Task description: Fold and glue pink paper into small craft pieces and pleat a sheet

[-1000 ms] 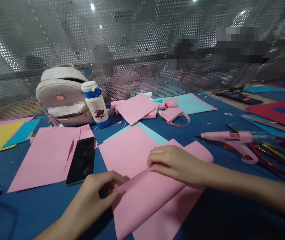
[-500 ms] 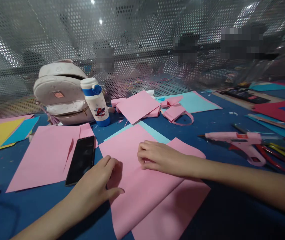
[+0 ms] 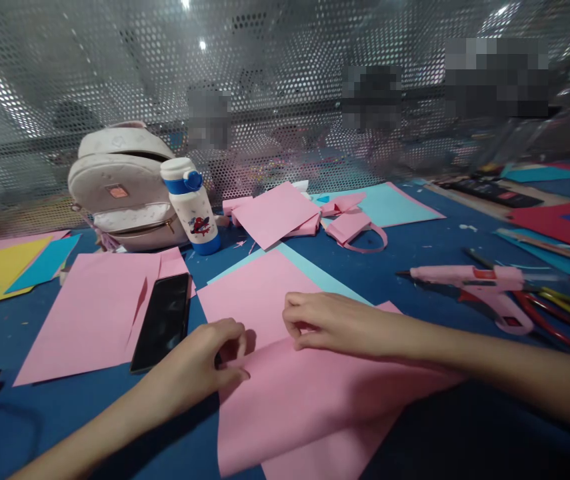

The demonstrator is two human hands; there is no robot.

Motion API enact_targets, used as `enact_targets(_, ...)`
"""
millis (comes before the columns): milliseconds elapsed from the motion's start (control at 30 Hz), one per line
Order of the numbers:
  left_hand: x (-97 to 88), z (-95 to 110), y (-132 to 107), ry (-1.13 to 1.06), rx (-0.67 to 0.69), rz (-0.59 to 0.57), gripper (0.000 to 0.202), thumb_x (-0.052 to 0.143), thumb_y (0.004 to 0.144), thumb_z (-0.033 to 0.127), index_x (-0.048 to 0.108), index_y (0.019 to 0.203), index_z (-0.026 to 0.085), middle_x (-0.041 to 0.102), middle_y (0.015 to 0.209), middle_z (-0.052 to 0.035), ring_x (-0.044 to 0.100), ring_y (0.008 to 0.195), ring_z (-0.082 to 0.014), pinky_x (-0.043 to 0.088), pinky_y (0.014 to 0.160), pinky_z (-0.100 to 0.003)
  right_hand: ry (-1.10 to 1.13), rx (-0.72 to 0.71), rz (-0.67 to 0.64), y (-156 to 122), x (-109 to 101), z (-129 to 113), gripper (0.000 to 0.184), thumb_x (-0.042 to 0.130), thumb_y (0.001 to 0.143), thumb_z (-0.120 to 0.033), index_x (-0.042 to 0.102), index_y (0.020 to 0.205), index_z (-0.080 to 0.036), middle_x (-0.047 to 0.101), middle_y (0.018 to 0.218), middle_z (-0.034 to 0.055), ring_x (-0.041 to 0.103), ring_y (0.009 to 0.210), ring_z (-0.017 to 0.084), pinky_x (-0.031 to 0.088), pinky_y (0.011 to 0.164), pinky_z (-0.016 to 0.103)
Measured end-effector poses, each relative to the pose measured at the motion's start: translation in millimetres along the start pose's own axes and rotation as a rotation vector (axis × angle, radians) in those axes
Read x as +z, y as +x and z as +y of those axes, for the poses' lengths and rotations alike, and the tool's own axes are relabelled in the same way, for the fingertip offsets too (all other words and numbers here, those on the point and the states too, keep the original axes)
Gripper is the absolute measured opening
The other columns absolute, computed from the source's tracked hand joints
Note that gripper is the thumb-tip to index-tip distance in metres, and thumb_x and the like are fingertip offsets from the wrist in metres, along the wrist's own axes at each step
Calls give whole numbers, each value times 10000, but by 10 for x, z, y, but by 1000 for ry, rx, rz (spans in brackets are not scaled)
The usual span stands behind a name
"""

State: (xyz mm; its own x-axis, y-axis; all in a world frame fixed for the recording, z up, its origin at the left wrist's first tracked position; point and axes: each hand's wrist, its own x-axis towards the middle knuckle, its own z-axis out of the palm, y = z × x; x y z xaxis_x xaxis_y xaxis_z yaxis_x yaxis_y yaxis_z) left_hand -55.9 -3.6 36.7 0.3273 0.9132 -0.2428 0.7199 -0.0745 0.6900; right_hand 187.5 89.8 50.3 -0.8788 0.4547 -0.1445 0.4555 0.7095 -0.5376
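Note:
A large sheet of pink paper (image 3: 305,393) is bent over towards me, its raised fold running across between my hands. My right hand (image 3: 325,321) is closed on the fold near its middle, fingers curled and thumb below. At the left end of the fold, my left hand (image 3: 212,353) has its fingers curled behind the paper and its thumb in front, closing on it. Beneath lie another pink sheet (image 3: 325,453) and a light blue sheet (image 3: 327,277). A black phone (image 3: 162,323) lies beside my left hand, partly on more pink paper (image 3: 87,310).
A white backpack (image 3: 125,183) and a white-and-blue water bottle (image 3: 193,207) stand at the back left. Pink paper pieces (image 3: 282,213) and a pink paper bag (image 3: 349,227) lie ahead. To the right is a pink glue gun (image 3: 485,280). Behind rises a perforated metal screen (image 3: 285,67).
The pink sheet's fold has risen and bends more towards me, its right part swinging down and right. My right hand has come slightly nearer and right; my left fingers have drawn closer to the thumb.

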Motion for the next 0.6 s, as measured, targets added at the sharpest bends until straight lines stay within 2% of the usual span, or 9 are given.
enact_targets(67, -4, 19, 29, -145, -16, 49, 162, 677, 799, 238, 532, 747, 187, 547, 721, 39, 471, 653, -120, 344, 592, -226, -11, -13, 29, -35, -27, 24, 115, 653, 869, -168, 580, 783, -194, 588, 817, -26, 539, 747, 140, 317, 628, 253)
enact_targets(167, 3, 32, 83, -370, 18, 210, 168, 721, 778, 281, 590, 769, 175, 628, 794, 6, 525, 672, -118, 375, 576, -208, -25, -13, 117, -79, -108, 47, 128, 651, 850, -140, 573, 762, -190, 600, 780, -25, 534, 751, 146, 322, 651, 258)
enact_targets(267, 29, 38, 130, -456, 46, 438, 179, 757, 764, 312, 672, 815, 163, 670, 787, -20, 531, 601, -105, 373, 511, -195, 15, 35, 225, -131, -213, 45, 125, 633, 874, -170, 568, 769, -189, 622, 792, -20, 536, 735, 146, 324, 648, 260)
enact_targets(333, 55, 50, 150, -477, 63, 532, 176, 769, 760, 304, 727, 846, 156, 703, 775, -31, 542, 562, -99, 394, 485, -187, 54, 58, 287, -174, -270, 46, 138, 624, 902, -228, 564, 783, -192, 630, 787, -24, 536, 716, 143, 327, 643, 261)
enact_targets(433, 96, 81, 158, -523, 101, 583, 137, 777, 756, 264, 784, 860, 175, 760, 801, -35, 622, 592, -110, 475, 512, -166, 82, 47, 339, -239, -307, 69, 179, 621, 919, -302, 567, 785, -196, 635, 773, -26, 537, 700, 142, 331, 636, 263)
enact_targets(600, 144, 127, 137, -517, 181, 654, 130, 807, 727, 213, 824, 856, 220, 787, 777, -10, 701, 619, -124, 535, 537, -125, 104, 44, 359, -307, -290, 105, 205, 607, 925, -328, 567, 771, -198, 650, 777, -11, 550, 706, 151, 344, 640, 272)
